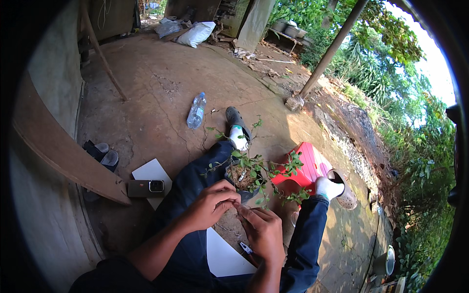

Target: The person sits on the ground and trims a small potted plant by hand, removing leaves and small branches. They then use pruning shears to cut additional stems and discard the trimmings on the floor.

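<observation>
A small potted plant (240, 175) with thin, leafy branches stands between my legs, just beyond my hands. My left hand (216, 205) and my right hand (258, 223) meet at the fingertips, pinching something thin, perhaps a wire or twig; it is too small to tell. Loose thin wire (229, 230) lies below them on the ground. A pair of pliers (246, 248) lies beside my right wrist, partly hidden by it. Under the hands is a white board or sheet (225, 256).
A red plastic stool (306, 164) lies by my right foot. A clear plastic bottle (196, 111) rests on the concrete floor ahead. A phone (146, 188) sits on a white sheet (157, 170) at the left, near dark sandals (102, 154). Wooden poles (331, 51) stand farther off.
</observation>
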`<action>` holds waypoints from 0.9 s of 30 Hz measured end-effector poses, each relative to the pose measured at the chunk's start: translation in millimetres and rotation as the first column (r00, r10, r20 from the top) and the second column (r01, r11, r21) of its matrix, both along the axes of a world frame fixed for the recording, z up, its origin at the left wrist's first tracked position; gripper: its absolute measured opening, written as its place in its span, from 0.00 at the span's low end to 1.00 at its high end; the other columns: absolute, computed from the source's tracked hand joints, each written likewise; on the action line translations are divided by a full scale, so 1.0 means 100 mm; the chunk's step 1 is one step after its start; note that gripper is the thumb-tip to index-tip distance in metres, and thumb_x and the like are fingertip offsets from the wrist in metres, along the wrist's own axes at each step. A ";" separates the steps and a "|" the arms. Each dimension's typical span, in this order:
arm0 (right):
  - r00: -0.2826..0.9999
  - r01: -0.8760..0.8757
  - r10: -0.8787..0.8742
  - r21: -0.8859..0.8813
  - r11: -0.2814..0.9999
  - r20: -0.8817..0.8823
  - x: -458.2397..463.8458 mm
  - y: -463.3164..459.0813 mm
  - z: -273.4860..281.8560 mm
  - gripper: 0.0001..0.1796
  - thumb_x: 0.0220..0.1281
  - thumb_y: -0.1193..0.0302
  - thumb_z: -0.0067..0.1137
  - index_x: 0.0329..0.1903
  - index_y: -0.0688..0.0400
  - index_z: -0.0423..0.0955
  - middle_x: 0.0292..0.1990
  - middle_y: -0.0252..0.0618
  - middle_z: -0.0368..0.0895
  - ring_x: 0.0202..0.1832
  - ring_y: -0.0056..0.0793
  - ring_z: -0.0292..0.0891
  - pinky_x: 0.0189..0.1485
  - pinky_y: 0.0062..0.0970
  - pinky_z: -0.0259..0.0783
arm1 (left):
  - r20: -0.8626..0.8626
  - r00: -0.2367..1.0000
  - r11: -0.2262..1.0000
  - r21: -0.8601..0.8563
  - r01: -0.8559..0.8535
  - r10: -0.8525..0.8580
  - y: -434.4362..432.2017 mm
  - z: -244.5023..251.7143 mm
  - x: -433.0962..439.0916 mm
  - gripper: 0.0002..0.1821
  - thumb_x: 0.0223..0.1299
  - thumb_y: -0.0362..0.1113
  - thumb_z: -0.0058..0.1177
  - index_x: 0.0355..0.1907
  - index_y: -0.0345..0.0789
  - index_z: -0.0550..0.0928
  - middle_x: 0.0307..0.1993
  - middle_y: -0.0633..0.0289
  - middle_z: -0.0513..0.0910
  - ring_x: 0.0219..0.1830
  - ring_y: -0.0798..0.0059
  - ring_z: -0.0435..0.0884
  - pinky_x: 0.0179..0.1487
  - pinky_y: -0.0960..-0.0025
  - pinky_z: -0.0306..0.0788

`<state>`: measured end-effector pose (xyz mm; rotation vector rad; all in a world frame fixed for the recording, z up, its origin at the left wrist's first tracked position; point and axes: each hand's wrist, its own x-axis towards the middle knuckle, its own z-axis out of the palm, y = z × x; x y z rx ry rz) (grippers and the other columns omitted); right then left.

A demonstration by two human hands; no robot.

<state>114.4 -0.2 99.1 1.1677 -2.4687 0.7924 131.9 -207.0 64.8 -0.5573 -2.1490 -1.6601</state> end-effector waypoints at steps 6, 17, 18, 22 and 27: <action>0.996 -0.044 0.038 -0.067 0.997 -0.081 -0.03 0.00 -0.01 0.19 0.54 0.78 0.70 0.50 0.51 0.88 0.40 0.35 0.91 0.36 0.37 0.84 0.40 0.35 0.79 | -0.002 1.000 0.998 -0.058 0.029 -0.029 -0.02 0.01 0.00 0.07 0.63 0.20 0.61 0.43 0.30 0.85 0.44 0.55 0.79 0.44 0.63 0.84 0.49 0.64 0.78; 0.992 -0.066 0.087 -0.212 0.975 0.094 -0.06 0.08 -0.04 0.27 0.43 0.85 0.65 0.49 0.53 0.88 0.40 0.36 0.89 0.44 0.40 0.85 0.45 0.36 0.81 | -0.023 0.999 0.976 0.216 -0.023 0.029 0.19 -0.16 0.09 0.11 0.65 0.17 0.60 0.48 0.27 0.82 0.42 0.56 0.84 0.45 0.72 0.87 0.47 0.71 0.84; 0.994 -0.075 0.092 -0.238 0.968 0.062 -0.06 0.09 -0.05 0.27 0.41 0.85 0.65 0.49 0.53 0.89 0.41 0.38 0.89 0.45 0.41 0.85 0.46 0.36 0.81 | -0.043 0.999 0.977 0.214 -0.019 0.028 0.19 -0.17 0.10 0.11 0.64 0.18 0.61 0.49 0.27 0.82 0.42 0.55 0.84 0.44 0.72 0.87 0.46 0.71 0.84; 0.998 -0.067 0.061 -0.284 0.957 -0.031 -0.06 0.13 -0.10 0.31 0.39 0.85 0.62 0.52 0.55 0.88 0.41 0.41 0.89 0.47 0.44 0.85 0.51 0.38 0.80 | -0.110 0.994 0.977 0.214 0.008 0.016 0.21 -0.17 0.15 0.16 0.60 0.21 0.67 0.50 0.28 0.82 0.44 0.56 0.82 0.45 0.75 0.84 0.48 0.73 0.82; 0.937 -0.002 0.098 -0.276 0.961 0.334 -0.04 0.12 -0.11 0.32 0.43 0.87 0.61 0.57 0.57 0.86 0.48 0.46 0.89 0.53 0.50 0.85 0.62 0.40 0.77 | -0.193 0.965 0.964 0.232 -0.132 0.179 0.33 -0.13 0.20 0.17 0.53 0.27 0.76 0.44 0.33 0.85 0.46 0.57 0.83 0.39 0.74 0.82 0.40 0.72 0.79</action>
